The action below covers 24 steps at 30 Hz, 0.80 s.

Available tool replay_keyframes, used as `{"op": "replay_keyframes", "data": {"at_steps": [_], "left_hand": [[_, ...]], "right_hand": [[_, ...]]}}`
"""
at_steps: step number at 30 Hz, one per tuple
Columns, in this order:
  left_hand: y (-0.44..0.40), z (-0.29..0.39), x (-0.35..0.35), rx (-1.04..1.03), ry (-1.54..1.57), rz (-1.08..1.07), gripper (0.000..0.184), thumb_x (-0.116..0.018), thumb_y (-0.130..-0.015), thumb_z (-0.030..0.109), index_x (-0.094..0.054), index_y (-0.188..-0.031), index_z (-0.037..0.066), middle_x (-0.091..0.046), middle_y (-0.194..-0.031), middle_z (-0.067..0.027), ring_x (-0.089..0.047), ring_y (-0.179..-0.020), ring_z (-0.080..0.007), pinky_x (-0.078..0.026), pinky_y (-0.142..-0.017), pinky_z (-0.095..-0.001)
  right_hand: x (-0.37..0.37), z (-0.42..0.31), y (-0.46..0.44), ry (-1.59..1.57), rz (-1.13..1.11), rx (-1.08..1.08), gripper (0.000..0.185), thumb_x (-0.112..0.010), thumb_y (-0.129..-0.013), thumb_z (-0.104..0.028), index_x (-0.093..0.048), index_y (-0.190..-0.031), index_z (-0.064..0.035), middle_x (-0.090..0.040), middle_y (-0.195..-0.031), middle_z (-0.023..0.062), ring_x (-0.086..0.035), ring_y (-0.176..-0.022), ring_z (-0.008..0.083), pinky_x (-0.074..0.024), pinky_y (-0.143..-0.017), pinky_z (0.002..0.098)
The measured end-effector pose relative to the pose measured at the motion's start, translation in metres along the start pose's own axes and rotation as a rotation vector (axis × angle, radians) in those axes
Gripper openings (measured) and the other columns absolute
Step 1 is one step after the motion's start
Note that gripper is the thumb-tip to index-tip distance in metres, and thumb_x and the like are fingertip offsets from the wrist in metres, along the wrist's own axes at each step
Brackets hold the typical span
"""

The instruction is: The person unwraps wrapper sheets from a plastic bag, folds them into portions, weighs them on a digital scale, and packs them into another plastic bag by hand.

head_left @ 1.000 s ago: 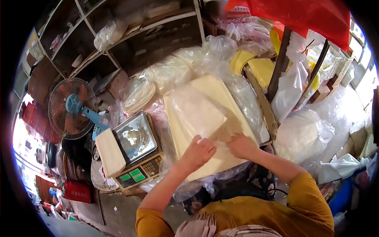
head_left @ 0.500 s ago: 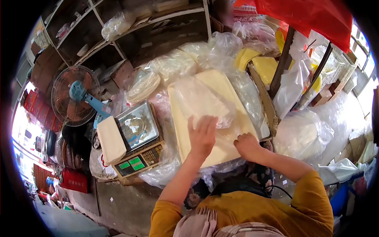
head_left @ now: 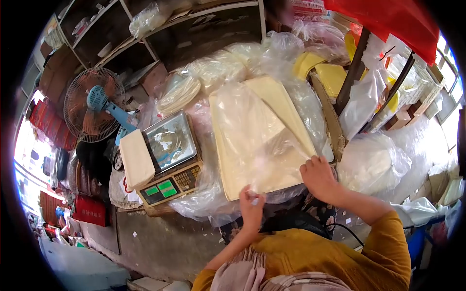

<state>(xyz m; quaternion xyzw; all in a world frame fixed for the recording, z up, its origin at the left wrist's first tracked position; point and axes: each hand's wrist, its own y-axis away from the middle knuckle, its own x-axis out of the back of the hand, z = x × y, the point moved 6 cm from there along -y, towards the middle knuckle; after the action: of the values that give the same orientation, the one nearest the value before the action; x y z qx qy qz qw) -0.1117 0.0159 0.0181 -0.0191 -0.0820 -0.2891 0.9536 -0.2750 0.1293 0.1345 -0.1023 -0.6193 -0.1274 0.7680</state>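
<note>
A clear plastic bag (head_left: pixel 242 114) with pale sheets inside lies over a broad stack of cream sheets (head_left: pixel 286 109). Its loose end stretches toward me. At the stack's near edge, my left hand (head_left: pixel 251 208) pinches a gathered bit of that clear plastic. My right hand (head_left: pixel 319 178) is closed at the stack's near right corner, with a stretched edge of the bag running to its fingertips. Left of the stack stands a digital scale (head_left: pixel 170 145) with a metal pan and lit green displays. A folded cream bundle (head_left: pixel 137 159) rests against the scale's left side.
A blue desk fan (head_left: pixel 97 102) stands at the left. Crumpled clear plastic (head_left: pixel 218 70) surrounds the stack. Yellow packets (head_left: pixel 331 80) sit behind a cardboard edge (head_left: pixel 327 114) on the right. A plastic-wrapped bundle (head_left: pixel 369 157) is farther right, and shelves (head_left: pixel 208 22) rise behind.
My left hand has drawn back toward my body, pulling the bag's end out over the stack. My right hand has shifted slightly right and up, and the plastic now spreads between both hands.
</note>
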Motion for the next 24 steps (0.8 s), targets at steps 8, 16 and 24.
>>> {"op": "replay_keyframes", "data": {"at_steps": [8,16,24], "left_hand": [[-0.037,0.064,-0.006,0.271,0.782,-0.703,0.030,-0.062,-0.084,0.014,-0.055,-0.110,0.002,-0.058,-0.083,-0.0035,-0.049,-0.056,-0.0084,-0.039,-0.050,-0.0228],[-0.058,0.022,-0.040,0.085,0.293,-0.703,0.027,-0.071,-0.073,0.007,-0.059,-0.095,0.001,-0.060,-0.082,-0.0038,-0.054,-0.063,-0.0102,-0.046,-0.058,-0.0256],[-0.035,0.081,-0.025,-0.843,-0.612,0.024,0.017,-0.060,-0.083,0.012,-0.060,-0.096,0.001,-0.059,-0.072,-0.0143,-0.059,-0.066,-0.0310,-0.048,-0.062,-0.0383]], "right_hand": [[0.043,-0.031,-0.013,-0.360,0.487,0.524,0.016,-0.057,-0.072,-0.011,-0.056,-0.085,-0.0029,-0.057,-0.104,0.0148,-0.055,-0.096,0.0298,-0.0448,-0.079,0.0406],[0.032,-0.062,-0.060,-0.443,0.024,0.554,0.021,-0.056,-0.076,-0.013,-0.053,-0.096,-0.0064,-0.062,-0.084,0.0114,-0.062,-0.067,0.0328,-0.0479,-0.054,0.0429],[-0.012,-0.025,-0.105,-0.640,-0.006,0.016,0.019,-0.058,-0.077,-0.017,-0.057,-0.090,-0.0024,-0.064,-0.077,0.0146,-0.063,-0.070,0.0346,-0.0487,-0.061,0.0436]]}}
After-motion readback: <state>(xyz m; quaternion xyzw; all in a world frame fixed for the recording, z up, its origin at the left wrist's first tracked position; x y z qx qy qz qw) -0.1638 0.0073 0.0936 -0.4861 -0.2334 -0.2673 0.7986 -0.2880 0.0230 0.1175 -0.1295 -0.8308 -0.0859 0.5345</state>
